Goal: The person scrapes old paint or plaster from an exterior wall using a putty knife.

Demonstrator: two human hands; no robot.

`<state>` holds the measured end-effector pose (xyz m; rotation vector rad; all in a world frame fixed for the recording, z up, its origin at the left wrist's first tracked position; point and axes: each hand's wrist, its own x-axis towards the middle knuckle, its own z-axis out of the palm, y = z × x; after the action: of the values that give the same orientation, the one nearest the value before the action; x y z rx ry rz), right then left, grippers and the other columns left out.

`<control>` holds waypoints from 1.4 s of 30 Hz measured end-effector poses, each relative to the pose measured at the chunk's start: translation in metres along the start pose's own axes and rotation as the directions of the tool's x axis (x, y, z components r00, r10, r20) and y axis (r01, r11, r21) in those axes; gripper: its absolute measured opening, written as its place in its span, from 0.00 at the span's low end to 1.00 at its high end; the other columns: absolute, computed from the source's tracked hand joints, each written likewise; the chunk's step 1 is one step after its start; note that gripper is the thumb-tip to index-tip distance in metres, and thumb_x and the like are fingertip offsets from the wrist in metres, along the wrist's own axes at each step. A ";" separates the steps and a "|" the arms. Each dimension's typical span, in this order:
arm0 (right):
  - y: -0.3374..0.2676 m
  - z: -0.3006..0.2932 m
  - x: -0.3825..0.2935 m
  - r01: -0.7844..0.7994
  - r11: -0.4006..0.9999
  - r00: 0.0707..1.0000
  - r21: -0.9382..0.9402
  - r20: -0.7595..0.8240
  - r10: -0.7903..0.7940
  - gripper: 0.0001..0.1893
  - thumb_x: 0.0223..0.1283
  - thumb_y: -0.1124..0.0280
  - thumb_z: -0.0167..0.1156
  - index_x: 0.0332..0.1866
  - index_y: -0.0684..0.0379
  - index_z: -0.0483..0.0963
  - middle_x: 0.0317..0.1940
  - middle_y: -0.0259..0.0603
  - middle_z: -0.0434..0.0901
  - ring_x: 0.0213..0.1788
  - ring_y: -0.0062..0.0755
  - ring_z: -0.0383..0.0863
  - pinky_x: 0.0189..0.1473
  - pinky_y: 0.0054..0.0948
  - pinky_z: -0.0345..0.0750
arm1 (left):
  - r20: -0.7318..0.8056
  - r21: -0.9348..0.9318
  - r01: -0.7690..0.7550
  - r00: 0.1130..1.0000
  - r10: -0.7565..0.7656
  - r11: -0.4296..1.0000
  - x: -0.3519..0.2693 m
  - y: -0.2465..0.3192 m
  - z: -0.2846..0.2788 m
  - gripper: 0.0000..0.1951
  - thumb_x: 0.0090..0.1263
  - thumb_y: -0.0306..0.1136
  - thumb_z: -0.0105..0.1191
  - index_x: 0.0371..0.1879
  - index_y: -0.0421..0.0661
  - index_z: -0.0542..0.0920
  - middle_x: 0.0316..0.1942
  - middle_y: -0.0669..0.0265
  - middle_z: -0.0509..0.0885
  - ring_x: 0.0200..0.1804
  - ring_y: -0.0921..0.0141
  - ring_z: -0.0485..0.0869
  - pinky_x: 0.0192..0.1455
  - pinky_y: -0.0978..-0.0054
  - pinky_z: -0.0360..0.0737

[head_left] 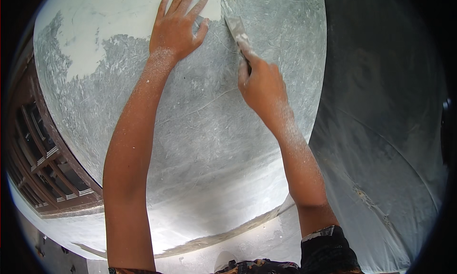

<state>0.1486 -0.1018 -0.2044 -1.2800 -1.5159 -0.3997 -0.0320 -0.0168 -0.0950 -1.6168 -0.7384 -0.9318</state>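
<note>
My right hand [262, 77] grips a flat metal scraper [234, 27], its blade against the grey wall surface [200, 106] just right of a pale patch. My left hand [178, 27] lies with its fingers spread on the wall, over the edge of the pale, peeling coating [117, 13]. Something small and greyish shows between its thumb and forefinger, too little to identify. White dust covers both wrists and forearms and the scraper's blade. The pale coating has ragged edges, with rough grey surface below it and to its right.
A brown wooden window frame [53, 163] with slats stands at the left. Dark, dusty sheeting [378, 131] hangs at the right, with a creased seam lower down. Below the wall runs a pale floor or ledge [257, 238]. Small debris lies at the lower left.
</note>
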 end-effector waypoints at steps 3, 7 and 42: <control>0.000 -0.003 0.028 0.051 0.998 0.995 0.047 -0.082 -0.047 0.22 0.71 0.71 0.56 0.69 0.56 0.76 0.30 0.58 0.86 0.31 0.46 0.90 0.39 0.44 0.84 | -0.030 0.024 -0.021 0.999 0.022 0.999 0.002 0.002 0.002 0.32 0.68 0.40 0.54 0.73 0.45 0.72 0.80 0.52 0.62 0.84 0.58 0.54 0.85 0.51 0.48; -0.003 -0.001 0.021 0.047 0.996 0.996 0.076 -0.085 -0.040 0.22 0.70 0.71 0.56 0.69 0.56 0.76 0.32 0.60 0.86 0.32 0.51 0.90 0.40 0.45 0.84 | -0.008 0.004 -0.013 1.000 0.014 1.000 -0.001 0.000 -0.001 0.32 0.68 0.40 0.54 0.73 0.45 0.72 0.80 0.52 0.61 0.84 0.58 0.54 0.85 0.51 0.48; 0.002 -0.017 0.040 0.061 0.997 0.995 0.048 -0.085 -0.056 0.22 0.70 0.70 0.52 0.68 0.55 0.77 0.36 0.55 0.88 0.42 0.52 0.91 0.51 0.50 0.85 | 0.009 -0.003 0.007 1.000 -0.006 1.000 -0.001 0.000 -0.004 0.32 0.69 0.40 0.54 0.73 0.44 0.72 0.80 0.52 0.63 0.83 0.58 0.55 0.85 0.52 0.48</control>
<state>0.1641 -0.0942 -0.1649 -1.1673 -1.4860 -0.4447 -0.0327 -0.0206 -0.0953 -1.6236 -0.7492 -0.9313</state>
